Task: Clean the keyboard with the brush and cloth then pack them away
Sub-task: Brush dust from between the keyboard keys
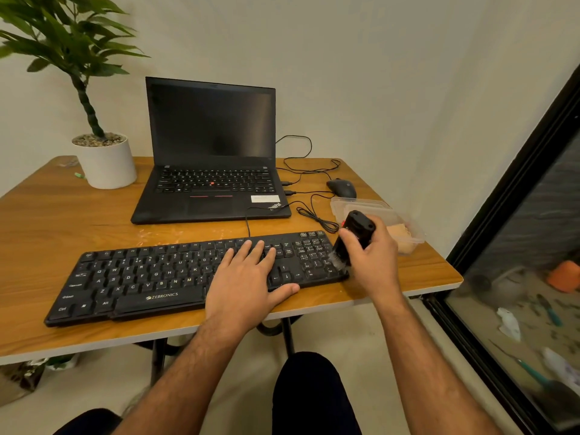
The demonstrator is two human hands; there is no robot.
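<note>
The right hand grips the chunky black plastic brush, bristles down at the right end of the long black keyboard; the left hand, fingers flat, steadies the keys; unswept keys run leftward.

Black keyboard with white lettering, black brush, wood-grain brown table, white plant pot

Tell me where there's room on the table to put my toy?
Bare table lies left of the laptop, between the plant pot and the keyboard. The right side is crowded: mouse, cables, plastic container.
</note>
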